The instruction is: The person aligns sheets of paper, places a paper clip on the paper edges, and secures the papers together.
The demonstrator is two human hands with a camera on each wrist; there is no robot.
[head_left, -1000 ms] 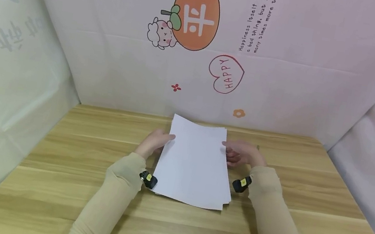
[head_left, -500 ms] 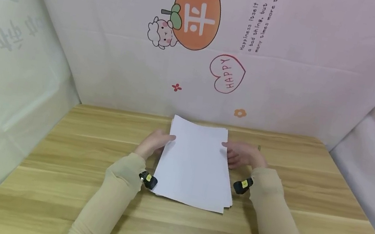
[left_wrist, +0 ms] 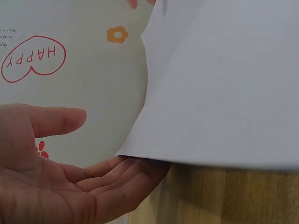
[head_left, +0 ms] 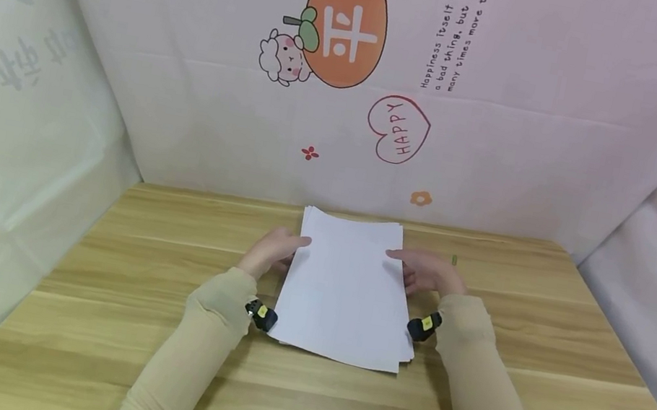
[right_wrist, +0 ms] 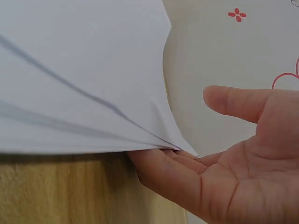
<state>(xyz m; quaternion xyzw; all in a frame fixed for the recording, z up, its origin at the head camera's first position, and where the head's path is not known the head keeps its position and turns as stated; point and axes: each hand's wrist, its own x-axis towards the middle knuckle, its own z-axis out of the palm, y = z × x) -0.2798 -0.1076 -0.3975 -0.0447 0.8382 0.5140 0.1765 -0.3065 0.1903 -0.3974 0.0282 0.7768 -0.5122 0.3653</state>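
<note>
A stack of white paper sheets lies between both hands, its edges not quite even at the bottom right. At its left side, my left hand has its fingers extended against and partly under the edge. In the left wrist view, the left thumb stands apart from the sheets. My right hand is at the opposite side, its fingers touching the edge from below. The right wrist view shows that thumb raised clear of the paper, and folds of separate sheets. Fingertips under the paper are hidden.
The wooden table spreads around the stack. A printed white cloth hangs behind, with more cloth at both sides. A small green object lies beyond the right hand. Black wrist cameras sit beside the paper's lower corners.
The paper stack has shifted slightly to the right, and its top left corner sits a little lower. Both hands have stayed nearly where they were.
</note>
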